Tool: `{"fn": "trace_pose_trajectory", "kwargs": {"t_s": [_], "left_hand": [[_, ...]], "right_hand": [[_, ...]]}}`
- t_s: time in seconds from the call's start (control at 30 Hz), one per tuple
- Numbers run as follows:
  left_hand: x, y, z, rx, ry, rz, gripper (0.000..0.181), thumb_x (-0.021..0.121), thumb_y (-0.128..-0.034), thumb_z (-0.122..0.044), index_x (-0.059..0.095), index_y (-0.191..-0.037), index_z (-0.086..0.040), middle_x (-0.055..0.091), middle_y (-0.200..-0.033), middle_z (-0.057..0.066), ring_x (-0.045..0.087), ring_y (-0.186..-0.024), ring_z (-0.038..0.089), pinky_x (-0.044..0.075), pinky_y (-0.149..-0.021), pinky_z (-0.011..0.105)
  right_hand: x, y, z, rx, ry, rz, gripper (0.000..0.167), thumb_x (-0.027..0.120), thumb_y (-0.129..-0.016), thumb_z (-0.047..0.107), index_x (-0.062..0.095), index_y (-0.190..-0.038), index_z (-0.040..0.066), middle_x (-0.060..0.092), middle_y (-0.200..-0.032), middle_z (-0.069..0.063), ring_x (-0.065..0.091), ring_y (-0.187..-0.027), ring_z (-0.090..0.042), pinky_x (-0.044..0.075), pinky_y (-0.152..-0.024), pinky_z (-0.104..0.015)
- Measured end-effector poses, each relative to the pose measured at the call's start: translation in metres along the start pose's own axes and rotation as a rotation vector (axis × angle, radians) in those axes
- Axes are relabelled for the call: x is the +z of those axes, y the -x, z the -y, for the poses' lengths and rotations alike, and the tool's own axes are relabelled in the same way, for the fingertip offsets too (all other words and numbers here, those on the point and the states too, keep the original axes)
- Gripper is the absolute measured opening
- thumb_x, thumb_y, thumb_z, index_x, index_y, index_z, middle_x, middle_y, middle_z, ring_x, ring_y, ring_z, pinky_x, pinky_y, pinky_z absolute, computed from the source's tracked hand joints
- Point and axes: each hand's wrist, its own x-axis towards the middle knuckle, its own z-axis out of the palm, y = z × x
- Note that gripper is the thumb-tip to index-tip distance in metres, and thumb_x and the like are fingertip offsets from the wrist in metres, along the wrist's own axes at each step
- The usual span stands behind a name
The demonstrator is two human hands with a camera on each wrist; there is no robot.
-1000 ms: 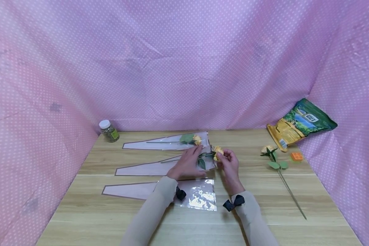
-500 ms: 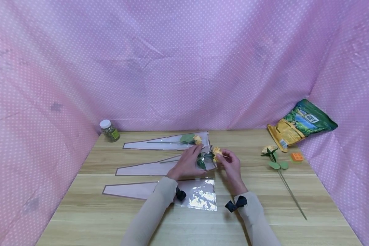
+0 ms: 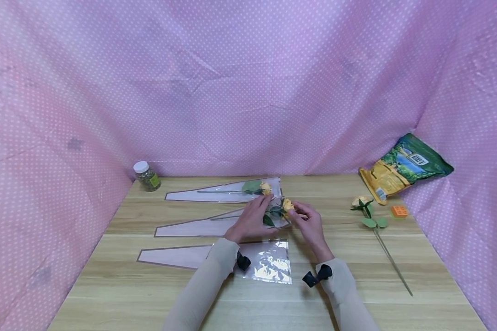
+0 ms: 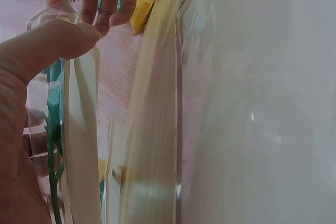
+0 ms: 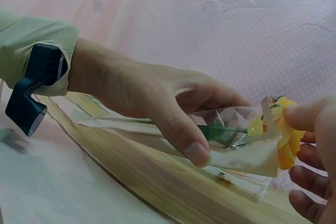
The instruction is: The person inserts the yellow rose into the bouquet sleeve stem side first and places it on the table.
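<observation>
My left hand [image 3: 253, 219] holds the wide end of a clear, dark-edged flower sleeve [image 3: 186, 228], the middle of three on the table. In the right wrist view its thumb [image 5: 184, 132] lies on the near side and its fingers on the far side, with the sleeve's mouth bulged apart. A yellow rose [image 3: 287, 205] lies with its stem and green leaves inside that sleeve, its bloom at the mouth. The right hand [image 3: 310, 225] pinches the bloom between thumb and fingers. In the left wrist view, the left thumb [image 4: 47, 45] crosses the sleeve's edge.
Behind lies a sleeve [image 3: 182, 196] with a yellow rose [image 3: 265, 188] inside; nearer is a flat sleeve [image 3: 174, 255]. Another rose [image 3: 387, 250] lies on the right, by an orange block [image 3: 399, 211] and a green-yellow bag [image 3: 410, 163]. A white-lidded jar [image 3: 147, 177] stands back left.
The right hand has shifted the rose slightly left, deeper into the middle sleeve. The left hand stays in place on the sleeve.
</observation>
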Motion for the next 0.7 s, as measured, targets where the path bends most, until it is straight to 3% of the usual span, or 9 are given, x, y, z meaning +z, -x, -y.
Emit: {"fn": "trace_pose_trajectory", "kwargs": {"t_s": [0.2,0.53,0.7], "left_hand": [[0.001,-0.001,0.000,0.011,-0.025,-0.001,0.108,0.079,-0.0761,-0.053,0.023,-0.159,-0.012,0.037,-0.157,0.010,0.038,-0.145,0.029,0.028,-0.122,0.048],[0.003,-0.004,0.000,0.031,-0.038,-0.038,0.103,0.080,-0.0758,-0.051,0.029,-0.156,-0.011,0.042,-0.152,0.008,0.043,-0.139,0.027,0.034,-0.118,0.045],[0.005,-0.005,0.001,0.039,-0.055,-0.042,0.103,0.080,-0.0754,-0.051,0.030,-0.156,-0.011,0.044,-0.151,0.008,0.043,-0.140,0.027,0.033,-0.119,0.045]], "right_hand": [[0.000,0.003,0.002,-0.020,0.024,0.022,0.036,0.068,-0.094,0.011,0.062,-0.127,-0.001,0.064,-0.118,-0.024,0.058,-0.095,-0.001,0.047,-0.081,-0.017],[0.000,0.009,-0.002,0.018,0.078,0.093,0.035,0.066,-0.096,0.017,0.063,-0.126,-0.001,0.064,-0.129,-0.022,0.058,-0.102,-0.006,0.047,-0.086,-0.016],[0.001,0.011,-0.004,0.013,0.086,0.128,0.034,0.060,-0.099,0.014,0.061,-0.128,-0.004,0.062,-0.133,-0.026,0.065,-0.095,-0.010,0.048,-0.083,-0.018]]}}
